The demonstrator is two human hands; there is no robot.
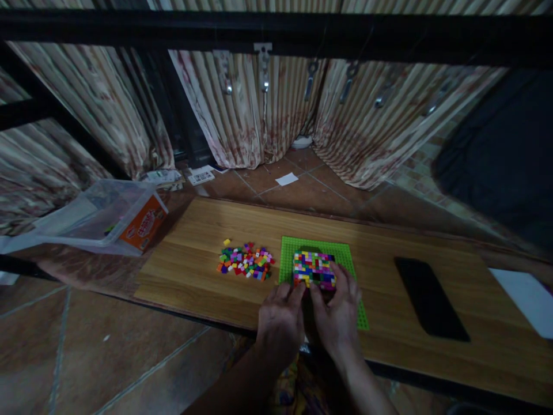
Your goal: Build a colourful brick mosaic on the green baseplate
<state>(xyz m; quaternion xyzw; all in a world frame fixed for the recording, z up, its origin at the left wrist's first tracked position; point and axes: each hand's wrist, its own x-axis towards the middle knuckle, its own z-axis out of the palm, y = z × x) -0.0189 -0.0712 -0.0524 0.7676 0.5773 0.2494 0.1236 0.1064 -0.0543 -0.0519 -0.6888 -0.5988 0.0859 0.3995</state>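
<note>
A multicoloured build of small toy bricks (314, 266) stands on a green studded baseplate (290, 249) on the wooden table. My right hand (339, 308) wraps its right side, fingers along the far right edge and thumb at the front. At the build's front left corner, my left hand (283, 314) has its fingers closed against the lowest bricks. Whether a loose brick sits between those left fingertips is hidden. Left of the baseplate lies a spread pile of loose toy bricks (246, 262) in many colours.
A black flat slab (432, 300) lies on the table (190, 253) to the right, with a white sheet (525, 300) beyond it. On the far left stands a clear plastic bin (99, 216) with an orange label. Curtains (242, 115) hang behind the table.
</note>
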